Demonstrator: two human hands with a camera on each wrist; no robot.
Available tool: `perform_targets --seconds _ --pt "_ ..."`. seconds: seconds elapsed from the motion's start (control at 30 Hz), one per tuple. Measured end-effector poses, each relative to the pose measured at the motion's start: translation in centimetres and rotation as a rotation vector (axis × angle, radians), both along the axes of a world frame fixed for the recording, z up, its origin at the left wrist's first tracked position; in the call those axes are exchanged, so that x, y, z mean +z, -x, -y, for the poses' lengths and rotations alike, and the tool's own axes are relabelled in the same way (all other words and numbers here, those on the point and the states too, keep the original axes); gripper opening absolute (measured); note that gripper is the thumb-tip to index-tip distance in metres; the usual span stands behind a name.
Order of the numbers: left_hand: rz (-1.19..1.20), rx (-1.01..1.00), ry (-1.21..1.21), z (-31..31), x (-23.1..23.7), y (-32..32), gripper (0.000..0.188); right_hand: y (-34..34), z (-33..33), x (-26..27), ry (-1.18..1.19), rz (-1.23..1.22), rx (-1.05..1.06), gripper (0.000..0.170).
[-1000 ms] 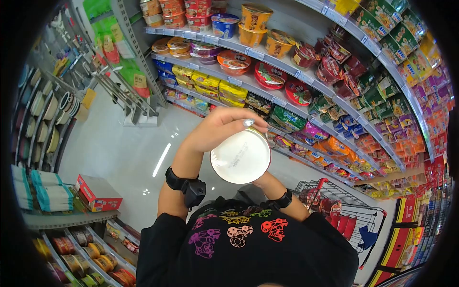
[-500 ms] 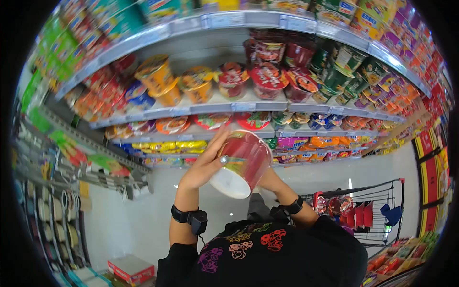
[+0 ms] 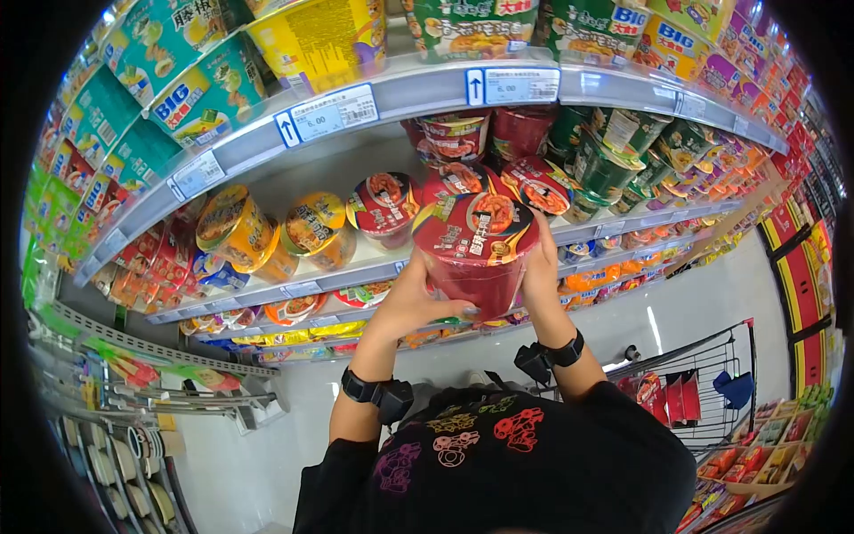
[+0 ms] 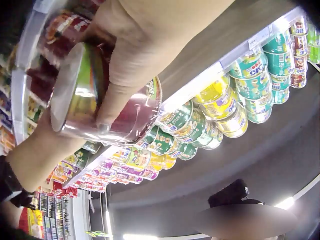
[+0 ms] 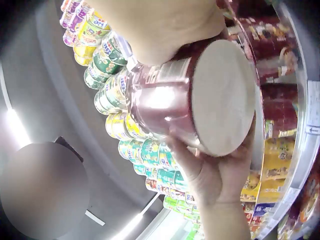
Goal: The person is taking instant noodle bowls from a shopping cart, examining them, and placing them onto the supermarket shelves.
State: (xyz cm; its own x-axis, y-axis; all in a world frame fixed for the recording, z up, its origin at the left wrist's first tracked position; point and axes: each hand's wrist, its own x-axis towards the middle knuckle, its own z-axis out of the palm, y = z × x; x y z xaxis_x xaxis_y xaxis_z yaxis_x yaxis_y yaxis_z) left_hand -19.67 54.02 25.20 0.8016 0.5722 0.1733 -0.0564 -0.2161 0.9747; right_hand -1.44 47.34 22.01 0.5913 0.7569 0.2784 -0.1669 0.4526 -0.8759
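A large dark red noodle cup is held upright between both hands in front of the shelf, its printed lid facing up. The left hand grips its left side, thumb across the lower front. On the right side of the cup lies the right hand, its fingers partly hidden behind. The left wrist view has the left hand curled round the cup. In the right wrist view the cup's pale base shows, with the right hand against its wall. Similar red cups stand just behind.
An upper shelf edge with price labels crosses above the cup, carrying green, yellow and teal tubs. Yellow cups stand left on the middle shelf. A shopping cart with red packages is at the lower right.
The cup has turned from base-up to lid-up and has moved up and right. The right hand has come into view at its side. The view has swung closer to the shelves.
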Motion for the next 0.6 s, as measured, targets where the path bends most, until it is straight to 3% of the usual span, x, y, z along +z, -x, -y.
perform_targets --seconds 0.1,0.17,0.27,0.3,0.4,0.53,0.6 --pt "0.028 0.075 -0.051 -2.3 0.5 0.7 0.074 1.1 -3.7 -1.6 -0.064 -0.276 0.06 0.039" --pt "0.137 0.093 -0.05 -3.5 1.3 1.4 0.08 2.3 -5.5 -0.4 -0.095 -0.283 0.114 0.042" --pt "0.121 0.24 -0.457 -7.3 0.4 2.5 0.089 3.5 -9.1 0.5 -0.087 -0.222 0.14 0.045" --pt "0.182 0.221 -0.308 -7.7 0.9 2.9 0.091 4.0 -10.6 0.5 -0.096 -0.233 0.138 0.046" --pt "0.268 0.275 -0.234 -10.1 0.9 3.6 0.092 4.9 -13.9 0.3 -0.16 -0.273 0.212 0.049" --pt "0.208 0.375 -0.387 -12.9 -1.3 4.5 0.097 6.5 -15.9 1.1 -0.142 -0.331 0.257 0.052" --pt "0.154 0.398 -0.438 -13.7 -2.3 4.9 0.099 6.2 -16.6 0.0 -0.119 -0.239 0.232 0.054"
